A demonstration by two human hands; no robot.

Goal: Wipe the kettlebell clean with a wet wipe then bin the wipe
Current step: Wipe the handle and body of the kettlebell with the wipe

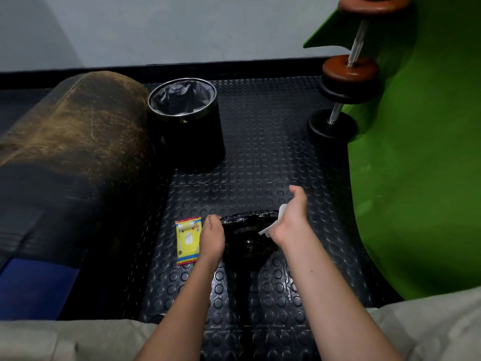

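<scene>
A black kettlebell [248,237] stands on the studded rubber floor between my hands. My left hand [212,237] grips the left end of its handle. My right hand [292,217] holds a white wet wipe [273,225] against the right end of the handle; most of the wipe is hidden under the palm. A yellow wet-wipe pack [187,239] lies flat on the floor just left of my left hand. The black bin [192,126], lined with a grey bag, stands farther back and to the left.
A worn brown padded roll [75,142] fills the left side. Dumbbells [346,92] lean against a green mat [421,165] at the right. My knees in grey cloth [429,327] frame the bottom edge.
</scene>
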